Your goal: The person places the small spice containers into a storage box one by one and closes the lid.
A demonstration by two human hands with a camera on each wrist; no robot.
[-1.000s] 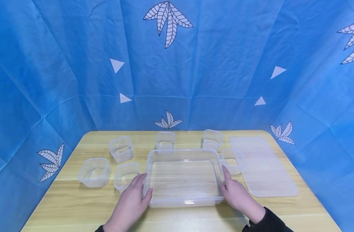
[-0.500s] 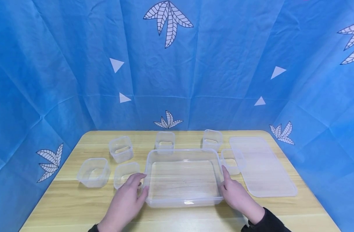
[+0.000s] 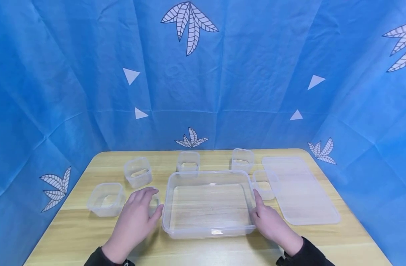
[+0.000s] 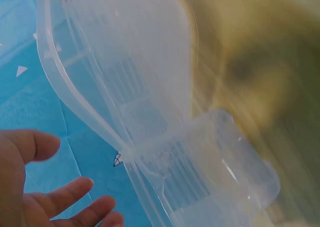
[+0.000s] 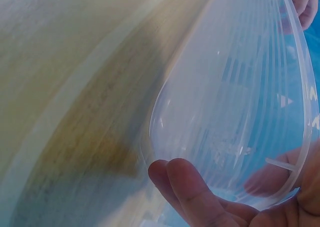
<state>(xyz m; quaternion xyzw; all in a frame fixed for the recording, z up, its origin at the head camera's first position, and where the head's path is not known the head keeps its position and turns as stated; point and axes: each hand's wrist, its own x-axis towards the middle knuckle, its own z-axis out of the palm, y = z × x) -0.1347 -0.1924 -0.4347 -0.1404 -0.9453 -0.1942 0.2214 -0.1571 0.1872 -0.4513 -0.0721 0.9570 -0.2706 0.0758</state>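
In the head view, a large clear rectangular plastic container [image 3: 209, 232] sits mid-table. My right hand [image 3: 269, 221] holds its right end, the index finger laid along the side. In the right wrist view, fingers [image 5: 187, 187] curl against the container's outer wall. My left hand [image 3: 133, 218] is apart from the left end, fingers spread, over a small clear square container [image 3: 154, 203] that it mostly hides. The left wrist view shows this hand's loosely bent fingers [image 4: 75, 189] with nothing between them, beside the small container [image 4: 240, 162].
Two more small containers, one at the left [image 3: 106, 199] and one behind it [image 3: 138, 171], stand on the wooden table [image 3: 66, 236]. Others stand at the back [image 3: 188, 159], back right [image 3: 243, 159] and beside the right end [image 3: 263, 184]. A flat translucent lid [image 3: 303, 192] lies at right.
My left hand has let go of the large container's left end and moved left, over the small container. The right hand has stayed at the right end.
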